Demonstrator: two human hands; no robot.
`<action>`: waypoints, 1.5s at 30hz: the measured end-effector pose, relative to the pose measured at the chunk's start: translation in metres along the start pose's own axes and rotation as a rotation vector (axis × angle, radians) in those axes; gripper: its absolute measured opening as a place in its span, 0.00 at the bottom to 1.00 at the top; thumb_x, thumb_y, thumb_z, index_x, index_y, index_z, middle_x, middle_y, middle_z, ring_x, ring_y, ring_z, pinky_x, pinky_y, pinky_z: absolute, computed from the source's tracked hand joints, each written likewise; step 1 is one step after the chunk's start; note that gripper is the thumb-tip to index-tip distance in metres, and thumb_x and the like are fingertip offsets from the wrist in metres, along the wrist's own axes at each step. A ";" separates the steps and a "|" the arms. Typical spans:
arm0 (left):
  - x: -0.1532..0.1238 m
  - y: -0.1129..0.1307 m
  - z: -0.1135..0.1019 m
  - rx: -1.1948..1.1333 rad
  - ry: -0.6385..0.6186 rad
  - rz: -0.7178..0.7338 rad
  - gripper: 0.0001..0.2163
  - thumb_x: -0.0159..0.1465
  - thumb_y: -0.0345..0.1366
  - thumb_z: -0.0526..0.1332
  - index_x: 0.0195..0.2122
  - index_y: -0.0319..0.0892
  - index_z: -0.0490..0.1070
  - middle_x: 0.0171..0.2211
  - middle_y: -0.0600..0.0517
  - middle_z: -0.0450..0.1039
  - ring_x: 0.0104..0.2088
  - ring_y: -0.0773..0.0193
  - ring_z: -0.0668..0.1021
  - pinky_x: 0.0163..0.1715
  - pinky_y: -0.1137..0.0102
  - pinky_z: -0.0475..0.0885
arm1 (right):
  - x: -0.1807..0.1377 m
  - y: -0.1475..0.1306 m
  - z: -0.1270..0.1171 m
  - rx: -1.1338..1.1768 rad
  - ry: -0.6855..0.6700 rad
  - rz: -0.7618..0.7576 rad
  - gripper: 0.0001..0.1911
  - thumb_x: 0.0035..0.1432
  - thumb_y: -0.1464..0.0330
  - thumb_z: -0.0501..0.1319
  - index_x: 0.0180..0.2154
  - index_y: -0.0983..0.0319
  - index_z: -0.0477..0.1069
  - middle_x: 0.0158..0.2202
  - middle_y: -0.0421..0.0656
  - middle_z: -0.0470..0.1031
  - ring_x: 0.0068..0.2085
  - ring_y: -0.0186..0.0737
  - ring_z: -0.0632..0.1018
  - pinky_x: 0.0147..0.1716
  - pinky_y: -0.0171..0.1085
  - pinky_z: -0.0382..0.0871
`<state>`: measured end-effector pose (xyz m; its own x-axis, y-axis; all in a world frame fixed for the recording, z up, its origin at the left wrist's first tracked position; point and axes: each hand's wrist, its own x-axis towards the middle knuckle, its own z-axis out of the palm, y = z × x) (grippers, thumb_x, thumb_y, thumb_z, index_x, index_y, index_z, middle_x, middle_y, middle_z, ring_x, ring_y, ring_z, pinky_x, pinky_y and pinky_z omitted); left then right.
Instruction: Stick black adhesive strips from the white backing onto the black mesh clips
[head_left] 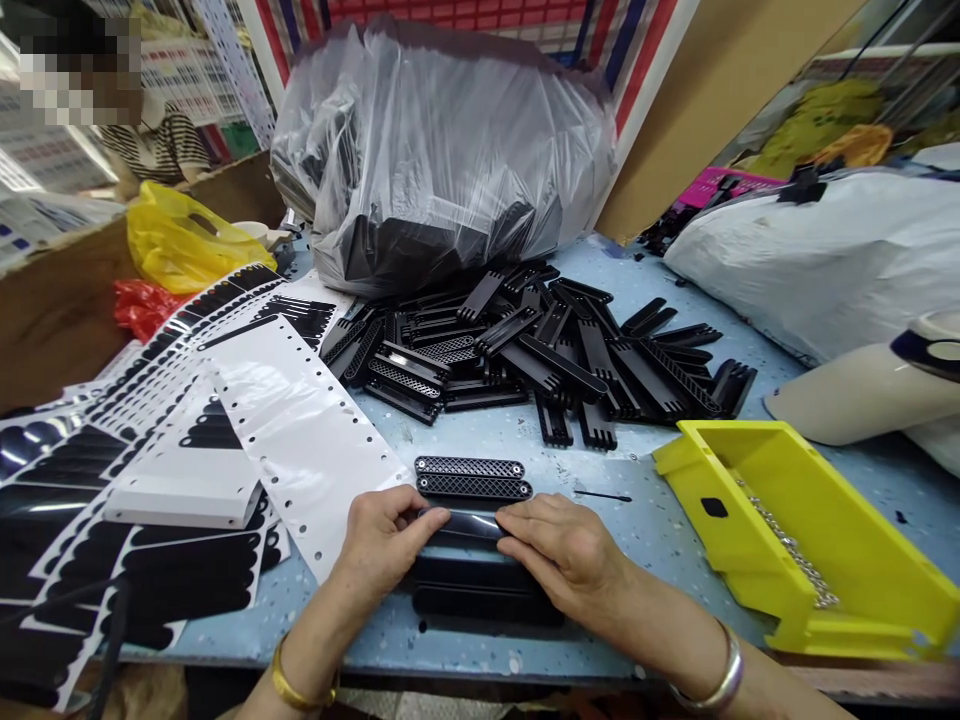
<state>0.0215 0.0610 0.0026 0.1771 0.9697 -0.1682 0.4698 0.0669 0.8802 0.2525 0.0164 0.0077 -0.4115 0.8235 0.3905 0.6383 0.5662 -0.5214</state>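
A glossy black sticker strip (pixel 471 524) stretches between my hands near the front of the table. At its left end, the thumb and fingers of my left hand (pixel 386 530) are pinched together. My right hand (pixel 559 545) grips the other end, fingers pressed close. Just beyond the strip lie two black plastic bars with mesh-patterned faces (pixel 472 487), side by side. Nearer to me are smooth black bars (pixel 480 605), partly hidden by my right hand. Whether the strip touches a bar beneath it, I cannot tell.
Loose black plastic parts (pixel 525 345) are heaped behind my hands, before a plastic bag (pixel 465 140) of more parts. Sticker sheets (pixel 300 420) spread leftward. A yellow bin (pixel 727 540) with small metal pieces stands right. A person in a striped top (pixel 161 145) is far left.
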 end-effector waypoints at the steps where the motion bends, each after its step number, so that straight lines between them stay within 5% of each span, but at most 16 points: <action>1: 0.000 0.000 0.000 0.003 0.001 0.004 0.14 0.53 0.47 0.64 0.21 0.41 0.77 0.15 0.55 0.67 0.19 0.67 0.66 0.21 0.73 0.60 | 0.000 0.000 -0.001 0.014 -0.009 0.017 0.10 0.66 0.70 0.59 0.44 0.61 0.79 0.36 0.46 0.83 0.35 0.41 0.81 0.37 0.40 0.77; 11: 0.002 -0.001 -0.001 -0.026 -0.028 0.027 0.14 0.53 0.47 0.64 0.20 0.42 0.76 0.14 0.56 0.66 0.18 0.68 0.66 0.20 0.74 0.59 | 0.010 -0.001 -0.007 0.139 -0.065 0.229 0.10 0.64 0.66 0.61 0.38 0.58 0.83 0.29 0.42 0.83 0.30 0.37 0.81 0.30 0.34 0.74; 23: 0.002 -0.002 -0.001 -0.001 -0.018 0.050 0.15 0.53 0.47 0.62 0.18 0.42 0.73 0.14 0.56 0.63 0.19 0.67 0.65 0.21 0.73 0.58 | -0.011 0.000 -0.027 0.037 0.147 0.411 0.18 0.66 0.67 0.54 0.27 0.59 0.76 0.22 0.40 0.77 0.24 0.38 0.78 0.26 0.34 0.72; 28: 0.002 -0.003 -0.001 0.020 -0.015 0.078 0.15 0.54 0.47 0.62 0.18 0.42 0.73 0.13 0.57 0.62 0.19 0.68 0.64 0.20 0.73 0.57 | -0.015 -0.006 -0.011 0.047 0.166 0.514 0.15 0.61 0.60 0.58 0.29 0.61 0.77 0.21 0.41 0.76 0.23 0.38 0.76 0.23 0.35 0.69; 32: 0.003 -0.004 -0.002 0.029 -0.005 0.112 0.15 0.54 0.47 0.63 0.18 0.42 0.73 0.14 0.57 0.63 0.19 0.67 0.65 0.21 0.73 0.58 | -0.007 -0.006 0.003 0.186 0.144 0.648 0.17 0.56 0.60 0.60 0.19 0.60 0.71 0.18 0.40 0.72 0.22 0.37 0.72 0.22 0.35 0.64; 41: 0.001 -0.002 -0.002 0.068 -0.014 0.159 0.15 0.56 0.46 0.61 0.19 0.42 0.73 0.15 0.56 0.65 0.20 0.65 0.68 0.23 0.72 0.59 | -0.005 -0.004 -0.010 0.403 0.086 0.769 0.18 0.55 0.58 0.55 0.24 0.63 0.74 0.19 0.41 0.74 0.21 0.38 0.76 0.22 0.35 0.69; 45: -0.001 0.002 -0.003 0.220 -0.021 0.223 0.16 0.60 0.46 0.59 0.22 0.42 0.75 0.18 0.53 0.71 0.22 0.62 0.72 0.25 0.71 0.61 | -0.001 -0.006 -0.004 0.393 0.131 0.811 0.20 0.56 0.55 0.56 0.20 0.61 0.70 0.14 0.38 0.69 0.17 0.35 0.70 0.18 0.34 0.64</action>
<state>0.0194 0.0606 0.0061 0.3133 0.9496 0.0071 0.5927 -0.2013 0.7798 0.2518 0.0124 0.0137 0.1597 0.9774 -0.1387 0.4225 -0.1946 -0.8852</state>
